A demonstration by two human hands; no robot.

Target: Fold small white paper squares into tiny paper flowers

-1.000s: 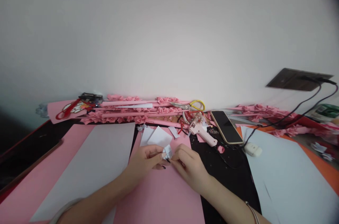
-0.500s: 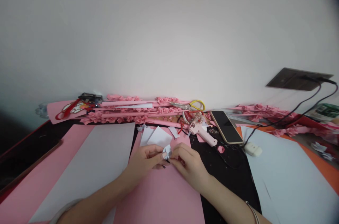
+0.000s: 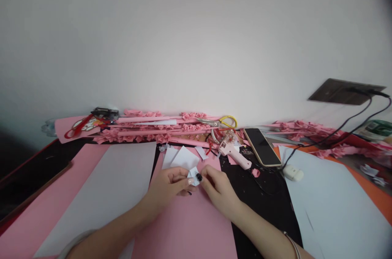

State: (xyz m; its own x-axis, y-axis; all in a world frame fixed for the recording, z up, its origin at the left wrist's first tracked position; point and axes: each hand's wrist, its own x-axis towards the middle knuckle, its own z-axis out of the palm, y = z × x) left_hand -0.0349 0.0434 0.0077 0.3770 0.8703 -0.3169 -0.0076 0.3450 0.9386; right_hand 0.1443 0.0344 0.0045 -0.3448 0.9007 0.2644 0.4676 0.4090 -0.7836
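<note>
On the black desk [image 3: 275,210], a pink paper sheet [image 3: 183,222]; over it, left hand [image 3: 171,183] and right hand [image 3: 219,189]. Beyond the right hand, a smartphone [image 3: 262,147] and, just beside, a pale pink glue gun [image 3: 236,156]. Near the left hand, white paper squares [image 3: 185,157]. Between both hands — a folded white paper [image 3: 192,173], pinched in the left grip; right grip at its edge, clenched or just touching — cannot tell.

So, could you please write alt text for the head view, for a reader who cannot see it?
The left hand holds a small folded white paper piece, with the right hand at its edge, over a large pink paper sheet. Beyond lie small white paper sheets, a pale pink glue gun, yellow-handled metal scissors and pink paper flowers.
</note>
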